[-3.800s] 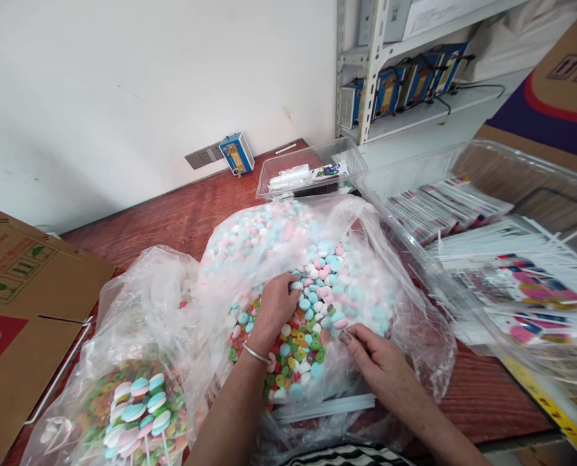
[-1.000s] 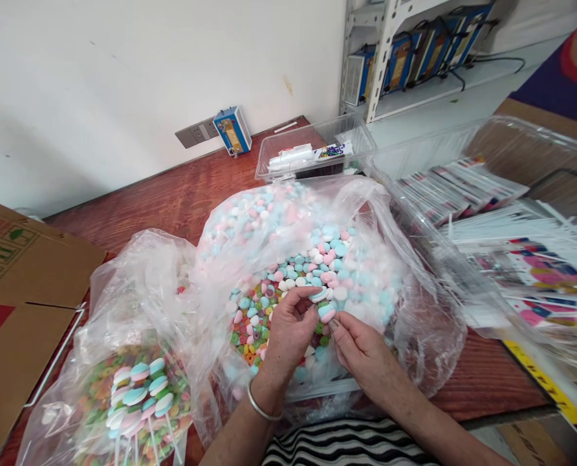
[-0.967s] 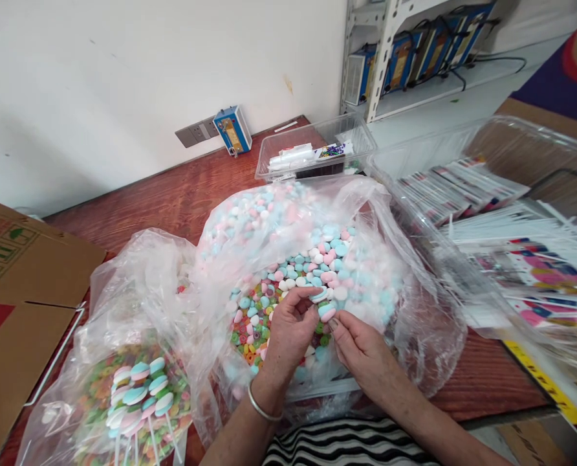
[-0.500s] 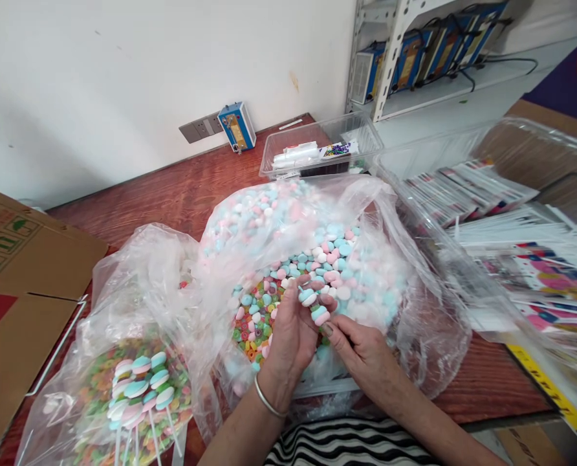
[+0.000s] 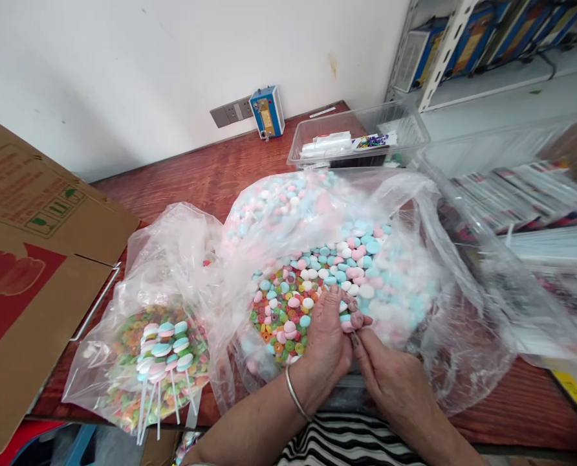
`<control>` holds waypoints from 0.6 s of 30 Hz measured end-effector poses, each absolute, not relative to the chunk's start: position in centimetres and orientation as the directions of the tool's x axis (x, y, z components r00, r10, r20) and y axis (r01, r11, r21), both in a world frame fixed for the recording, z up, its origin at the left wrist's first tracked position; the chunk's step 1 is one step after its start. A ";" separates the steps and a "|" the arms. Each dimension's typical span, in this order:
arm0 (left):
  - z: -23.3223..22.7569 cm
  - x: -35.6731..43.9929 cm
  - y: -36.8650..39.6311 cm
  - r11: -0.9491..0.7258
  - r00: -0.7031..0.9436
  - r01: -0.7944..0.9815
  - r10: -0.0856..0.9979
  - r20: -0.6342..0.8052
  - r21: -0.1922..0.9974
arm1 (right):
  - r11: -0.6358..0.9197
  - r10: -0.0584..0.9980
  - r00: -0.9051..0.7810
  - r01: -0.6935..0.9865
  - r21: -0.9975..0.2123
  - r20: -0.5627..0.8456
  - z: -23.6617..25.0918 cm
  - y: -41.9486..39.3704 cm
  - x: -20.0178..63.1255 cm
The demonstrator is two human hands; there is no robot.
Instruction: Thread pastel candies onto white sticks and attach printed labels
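Observation:
A short stack of pink, white and blue candies (image 5: 347,322) shows between my two hands, partly covered by fingers. Curled around it is my left hand (image 5: 328,333), which wears a bangle at the wrist. My right hand (image 5: 395,382) pinches at the stack's lower end; any stick there is hidden. Both hands are over an open plastic bag (image 5: 269,243) of loose pastel candies (image 5: 366,249) and small coloured ring gummies (image 5: 281,301). To the left, several finished-looking candy skewers (image 5: 165,349) with white sticks lie on another clear bag (image 5: 99,369) of gummies.
A cardboard box (image 5: 46,259) stands at the left. Behind the bags are a clear plastic tub (image 5: 301,152) and a small blue device (image 5: 268,113) by the wall socket (image 5: 230,113). Clear bins with packaged items (image 5: 502,197) fill the right side, below a metal shelf (image 5: 446,58).
My view has turned left, so the scene sits further right. My left fingers have closed more over the candy stack, and my right hand stays at its lower end.

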State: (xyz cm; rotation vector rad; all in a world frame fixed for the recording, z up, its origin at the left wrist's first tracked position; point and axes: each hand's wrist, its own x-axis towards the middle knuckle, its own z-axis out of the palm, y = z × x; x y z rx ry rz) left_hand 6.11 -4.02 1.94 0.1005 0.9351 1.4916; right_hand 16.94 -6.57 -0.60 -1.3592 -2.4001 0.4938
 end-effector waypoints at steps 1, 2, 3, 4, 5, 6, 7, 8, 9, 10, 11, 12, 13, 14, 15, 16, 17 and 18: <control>2.0 6.2 -4.1 0.139 -0.199 -0.786 0.865 -0.460 0.602 | 0.486 0.866 -0.483 0.757 -0.437 0.127 -0.6 -6.5 16.7; 2.1 6.2 -4.2 0.131 -0.215 -0.777 0.864 -0.455 0.616 | 0.488 0.867 -0.480 0.762 -0.425 0.135 -0.5 -6.4 16.5; 2.2 6.3 -4.4 0.120 -0.232 -0.767 0.864 -0.447 0.631 | 0.487 0.868 -0.476 0.764 -0.423 0.140 -0.4 -6.3 16.3; 2.2 6.3 -4.5 0.105 -0.254 -0.755 0.863 -0.436 0.647 | 0.482 0.871 -0.470 0.761 -0.434 0.143 -0.3 -6.1 16.1; 2.3 6.2 -4.5 0.097 -0.267 -0.740 0.866 -0.422 0.666 | 0.479 0.871 -0.469 0.748 -0.459 0.144 -0.1 -5.9 15.9; 2.4 6.0 -4.6 0.099 -0.266 -0.723 0.873 -0.408 0.684 | 0.475 0.869 -0.475 0.726 -0.497 0.136 0.1 -5.7 15.8; 2.5 5.7 -4.7 0.107 -0.256 -0.705 0.883 -0.392 0.701 | 0.465 0.867 -0.484 0.699 -0.544 0.119 0.4 -5.4 15.7; 2.5 5.2 -4.8 0.113 -0.244 -0.684 0.896 -0.372 0.721 | 0.449 0.865 -0.492 0.672 -0.589 0.098 0.7 -5.2 15.7; 2.5 4.5 -4.8 0.110 -0.245 -0.652 0.906 -0.345 0.750 | 0.428 0.866 -0.494 0.653 -0.625 0.077 1.0 -4.9 15.8; 2.4 3.5 -4.8 0.099 -0.262 -0.600 0.913 -0.312 0.794 | 0.407 0.870 -0.490 0.643 -0.649 0.060 1.2 -4.7 16.0; 2.3 2.3 -4.8 0.084 -0.299 -0.516 0.915 -0.271 0.853 | 0.385 0.878 -0.476 0.647 -0.658 0.047 1.4 -4.6 16.2; 2.1 1.0 -4.8 0.066 -0.357 -0.384 0.909 -0.214 0.921 | 0.366 0.890 -0.455 0.659 -0.657 0.038 1.4 -4.4 16.4; 1.9 -0.6 -4.7 0.076 -0.402 -0.202 0.903 -0.153 0.977 | 0.351 0.900 -0.435 0.674 -0.650 0.035 1.4 -4.4 16.7; 1.7 -2.1 -4.7 0.102 -0.429 0.011 0.899 -0.088 0.995 | 0.338 0.908 -0.418 0.688 -0.642 0.031 1.3 -4.3 16.9; 1.4 -3.7 -4.6 0.111 -0.445 0.228 0.895 0.002 0.967 | 0.327 0.914 -0.404 0.700 -0.635 0.024 1.2 -4.3 17.1; 1.1 -5.1 -4.5 0.111 -0.432 0.415 0.898 0.088 0.903 | 0.316 0.919 -0.395 0.708 -0.632 0.017 1.1 -4.4 17.3; 0.9 -6.3 -4.4 0.110 -0.400 0.565 0.903 0.155 0.818 | 0.308 0.920 -0.391 0.712 -0.631 0.008 0.9 -4.4 17.4; 0.7 -7.3 -4.3 0.110 -0.367 0.671 0.909 0.199 0.734 | 0.302 0.921 -0.390 0.714 -0.631 0.001 0.8 -4.5 17.5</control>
